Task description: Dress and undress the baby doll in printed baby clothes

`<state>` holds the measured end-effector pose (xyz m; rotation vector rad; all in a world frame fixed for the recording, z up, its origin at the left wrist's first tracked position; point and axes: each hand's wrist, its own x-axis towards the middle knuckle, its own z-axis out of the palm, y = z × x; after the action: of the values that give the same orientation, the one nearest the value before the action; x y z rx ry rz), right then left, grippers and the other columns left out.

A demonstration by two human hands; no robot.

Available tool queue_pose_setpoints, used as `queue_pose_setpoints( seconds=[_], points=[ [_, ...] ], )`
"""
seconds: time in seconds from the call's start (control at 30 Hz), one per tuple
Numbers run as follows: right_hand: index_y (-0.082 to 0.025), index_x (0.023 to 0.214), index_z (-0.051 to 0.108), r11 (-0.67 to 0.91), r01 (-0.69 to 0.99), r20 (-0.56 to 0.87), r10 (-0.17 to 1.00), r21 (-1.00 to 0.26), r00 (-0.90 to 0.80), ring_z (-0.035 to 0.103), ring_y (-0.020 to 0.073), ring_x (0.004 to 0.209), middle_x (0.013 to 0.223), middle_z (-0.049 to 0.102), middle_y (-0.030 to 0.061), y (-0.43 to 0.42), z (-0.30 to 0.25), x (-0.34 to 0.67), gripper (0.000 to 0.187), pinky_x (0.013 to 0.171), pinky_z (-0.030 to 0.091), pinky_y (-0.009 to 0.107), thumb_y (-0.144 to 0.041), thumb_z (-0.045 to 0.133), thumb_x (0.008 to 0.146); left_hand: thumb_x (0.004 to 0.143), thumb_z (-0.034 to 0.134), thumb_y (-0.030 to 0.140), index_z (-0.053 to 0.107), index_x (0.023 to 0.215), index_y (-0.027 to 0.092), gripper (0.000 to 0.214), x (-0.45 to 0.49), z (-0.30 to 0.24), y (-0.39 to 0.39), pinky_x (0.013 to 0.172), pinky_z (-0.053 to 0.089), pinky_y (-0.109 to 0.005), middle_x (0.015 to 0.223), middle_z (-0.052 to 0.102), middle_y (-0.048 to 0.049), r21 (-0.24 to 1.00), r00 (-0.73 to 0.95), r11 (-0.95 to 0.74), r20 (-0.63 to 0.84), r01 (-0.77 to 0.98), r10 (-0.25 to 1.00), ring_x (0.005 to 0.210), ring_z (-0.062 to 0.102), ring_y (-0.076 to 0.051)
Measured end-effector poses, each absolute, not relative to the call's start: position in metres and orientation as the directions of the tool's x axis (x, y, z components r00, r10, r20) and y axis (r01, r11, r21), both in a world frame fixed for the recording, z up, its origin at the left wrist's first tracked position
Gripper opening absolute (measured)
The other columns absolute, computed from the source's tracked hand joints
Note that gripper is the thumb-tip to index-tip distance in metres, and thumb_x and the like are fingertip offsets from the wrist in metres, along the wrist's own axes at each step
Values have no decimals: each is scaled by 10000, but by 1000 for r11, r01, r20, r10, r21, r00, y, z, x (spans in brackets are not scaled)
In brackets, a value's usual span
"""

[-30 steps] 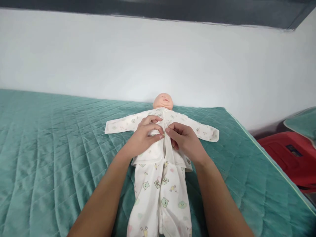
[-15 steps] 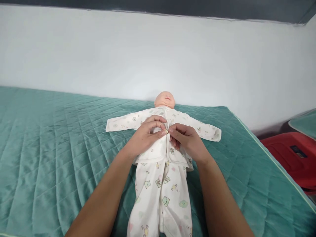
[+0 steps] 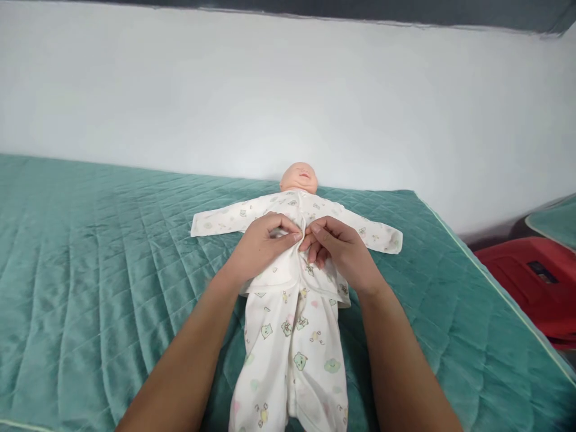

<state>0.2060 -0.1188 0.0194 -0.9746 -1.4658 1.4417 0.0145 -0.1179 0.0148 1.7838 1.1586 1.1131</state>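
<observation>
A baby doll [image 3: 299, 177] lies on its back on a teal quilted mattress [image 3: 90, 258], head toward the wall. It wears a white printed shirt [image 3: 225, 219] with sleeves spread out and matching trousers [image 3: 292, 354]. My left hand [image 3: 263, 246] pinches the left edge of the shirt front at the chest. My right hand [image 3: 337, 249] pinches the right edge, fingertips meeting the left hand's at the shirt's centre line. Both hands are closed on the fabric.
A white wall [image 3: 288, 102] runs right behind the mattress. The mattress's right edge [image 3: 486, 282] drops off to a red object [image 3: 535, 282] on the floor, with a teal piece [image 3: 555, 219] above it.
Both hands shifted slightly up the doll's chest and drew the two shirt edges closer together. The doll and its sleeves lie as before.
</observation>
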Motion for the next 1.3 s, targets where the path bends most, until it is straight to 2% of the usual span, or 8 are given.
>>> queue_pose_setpoints(
  seconds=[0.43,0.63,0.83,0.93,1.03,1.1,1.2,1.3],
  points=[
    [-204,874,579,77,-7,75,931,-997,-358,646,117,593,785,726,22,-117,20,205,233,504,462,225,-421,617,951,841,658,264,712,817,224,71,16,14,-118,873,512,-339,976,711,-37,857,260,-406,333,316,906,1021,630,-211],
    [-208,889,590,84,27,70,938,-996,-340,632,111,574,789,735,21,-117,20,204,209,495,462,227,-405,645,934,800,605,190,696,786,215,95,20,16,-120,746,514,-296,941,700,-40,846,222,-410,352,341,909,972,632,-204],
    [-207,942,618,82,28,68,936,-996,-345,631,110,576,802,737,24,-118,20,204,158,490,449,223,-361,646,931,779,613,176,705,933,204,182,20,15,-121,781,523,-277,943,685,-27,886,154,-335,300,322,941,922,631,-171],
    [-211,964,643,74,39,57,944,-996,-324,571,102,506,677,682,-11,-119,21,205,159,453,410,222,-361,662,916,776,623,156,690,994,200,232,17,13,-119,790,523,-266,958,671,-27,913,187,-321,279,252,942,930,625,-163],
    [-221,959,659,70,24,62,967,-997,-247,451,88,413,541,579,-52,-120,19,206,187,395,308,222,-400,664,905,798,629,159,683,1033,207,246,12,12,-117,828,524,-280,1017,659,-41,907,239,-344,288,241,927,995,617,-179],
    [-233,945,648,95,-32,99,983,-995,-153,436,89,413,556,566,-57,-117,14,206,189,393,292,229,-413,672,889,838,630,189,694,1053,224,227,9,11,-115,900,520,-312,1102,644,-58,887,272,-390,323,248,907,1084,603,-200],
    [-250,924,617,210,-60,206,976,-976,71,473,104,483,610,560,-56,-111,5,206,149,443,350,235,-380,669,872,922,561,226,722,1066,272,220,7,8,-113,1031,477,-373,1228,598,-69,848,298,-452,372,277,879,1226,550,-222],
    [-251,919,615,297,33,295,916,-954,273,581,139,680,749,615,-21,-104,-3,205,98,590,468,257,-327,650,867,964,461,193,731,991,279,285,7,6,-112,1146,392,-420,1336,555,-57,821,291,-466,381,330,877,1348,462,-225]
  ],
)
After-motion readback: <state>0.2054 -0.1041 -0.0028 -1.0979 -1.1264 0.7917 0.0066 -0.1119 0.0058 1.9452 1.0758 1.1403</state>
